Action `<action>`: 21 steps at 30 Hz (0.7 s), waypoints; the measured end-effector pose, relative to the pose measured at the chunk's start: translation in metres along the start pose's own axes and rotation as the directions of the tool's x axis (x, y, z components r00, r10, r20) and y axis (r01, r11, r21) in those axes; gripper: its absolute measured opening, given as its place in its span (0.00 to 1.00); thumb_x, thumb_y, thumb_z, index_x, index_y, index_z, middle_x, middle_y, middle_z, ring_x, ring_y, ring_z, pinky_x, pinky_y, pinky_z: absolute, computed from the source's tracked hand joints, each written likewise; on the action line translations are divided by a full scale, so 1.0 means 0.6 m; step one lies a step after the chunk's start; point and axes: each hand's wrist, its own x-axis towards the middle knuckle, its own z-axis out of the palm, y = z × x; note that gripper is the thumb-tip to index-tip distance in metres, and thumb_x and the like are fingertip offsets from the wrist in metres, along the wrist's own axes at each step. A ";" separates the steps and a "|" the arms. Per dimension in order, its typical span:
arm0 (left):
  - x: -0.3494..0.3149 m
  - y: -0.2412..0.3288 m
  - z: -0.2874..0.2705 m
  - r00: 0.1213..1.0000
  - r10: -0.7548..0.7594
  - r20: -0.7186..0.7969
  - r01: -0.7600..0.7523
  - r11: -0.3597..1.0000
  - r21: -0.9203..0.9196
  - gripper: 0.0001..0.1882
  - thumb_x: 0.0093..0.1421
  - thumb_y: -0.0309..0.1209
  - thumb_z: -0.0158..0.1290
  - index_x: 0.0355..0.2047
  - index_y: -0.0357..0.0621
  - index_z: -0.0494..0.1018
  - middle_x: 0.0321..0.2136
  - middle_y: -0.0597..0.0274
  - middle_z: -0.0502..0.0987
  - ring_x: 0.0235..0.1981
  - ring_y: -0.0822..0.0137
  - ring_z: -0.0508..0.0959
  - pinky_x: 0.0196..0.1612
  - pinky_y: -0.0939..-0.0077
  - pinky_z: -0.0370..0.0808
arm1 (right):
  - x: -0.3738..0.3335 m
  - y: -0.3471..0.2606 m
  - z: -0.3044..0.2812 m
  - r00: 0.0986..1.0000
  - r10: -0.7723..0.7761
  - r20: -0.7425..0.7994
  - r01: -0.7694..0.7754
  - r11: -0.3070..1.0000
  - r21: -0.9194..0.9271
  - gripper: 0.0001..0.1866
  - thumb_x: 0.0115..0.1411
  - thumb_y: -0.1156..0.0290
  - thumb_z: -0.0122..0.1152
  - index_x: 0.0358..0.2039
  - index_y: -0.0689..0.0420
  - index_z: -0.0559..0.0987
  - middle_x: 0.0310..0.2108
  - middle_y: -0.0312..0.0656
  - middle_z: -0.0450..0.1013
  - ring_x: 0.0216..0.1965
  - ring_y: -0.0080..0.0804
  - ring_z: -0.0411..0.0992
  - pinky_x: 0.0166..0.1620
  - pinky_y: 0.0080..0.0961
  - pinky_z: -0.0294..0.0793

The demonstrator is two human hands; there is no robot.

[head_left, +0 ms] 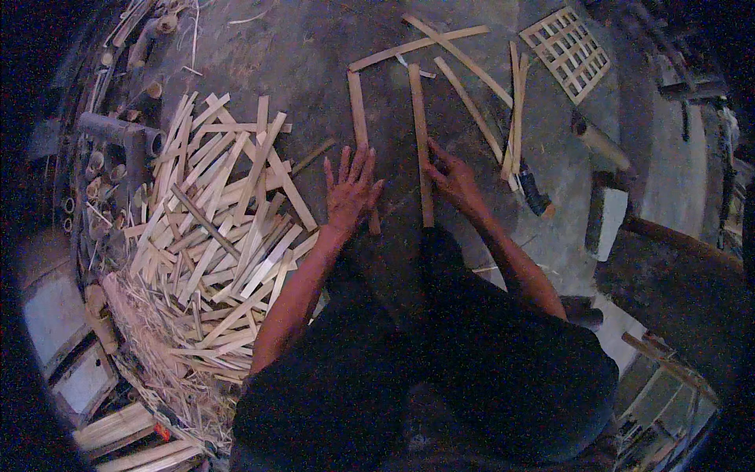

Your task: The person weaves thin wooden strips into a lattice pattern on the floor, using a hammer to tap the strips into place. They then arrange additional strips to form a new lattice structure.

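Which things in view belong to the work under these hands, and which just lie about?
Belong:
- left strip, under left hand
- right strip, at right hand
- strip pile, lattice: probably, matching strips

Lying about, apparently:
- shavings
- tubes
- white block

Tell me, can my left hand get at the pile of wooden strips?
Probably yes: the left hand is spread over a single strip just right of the pile, and nothing appears to block the way.

Clothing (519, 370) is near-black, rounded in outline; folds and seams too dim to resolve. Forearms (295, 307), left hand (351, 193) and right hand (454, 179) are bare.
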 end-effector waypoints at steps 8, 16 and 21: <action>-0.005 0.004 -0.001 0.999 -0.028 0.029 0.030 0.998 -0.061 0.35 0.64 0.47 0.49 0.68 0.48 0.57 0.70 0.62 0.54 0.72 0.60 0.49 0.71 0.45 0.38 | -0.011 -0.008 0.022 0.992 -0.125 0.007 0.120 0.937 -0.329 0.33 0.63 0.61 0.60 0.68 0.42 0.61 0.49 0.52 0.76 0.46 0.49 0.78 0.48 0.37 0.76; 0.002 0.024 0.008 0.995 -0.023 0.096 0.027 0.999 -0.043 0.36 0.65 0.48 0.49 0.68 0.47 0.56 0.71 0.62 0.50 0.72 0.58 0.48 0.71 0.43 0.36 | -0.017 -0.043 0.041 0.982 -0.155 0.103 0.182 0.919 -0.350 0.32 0.66 0.59 0.56 0.69 0.42 0.59 0.46 0.55 0.77 0.44 0.52 0.78 0.47 0.41 0.76; 0.022 0.031 -0.013 0.977 -0.059 0.203 0.098 0.978 -0.185 0.38 0.64 0.49 0.50 0.69 0.48 0.54 0.72 0.62 0.48 0.72 0.57 0.47 0.70 0.39 0.35 | 0.026 0.018 -0.021 0.965 -0.183 -0.190 0.069 0.871 -0.486 0.24 0.65 0.61 0.56 0.61 0.51 0.68 0.44 0.55 0.75 0.43 0.54 0.76 0.43 0.47 0.75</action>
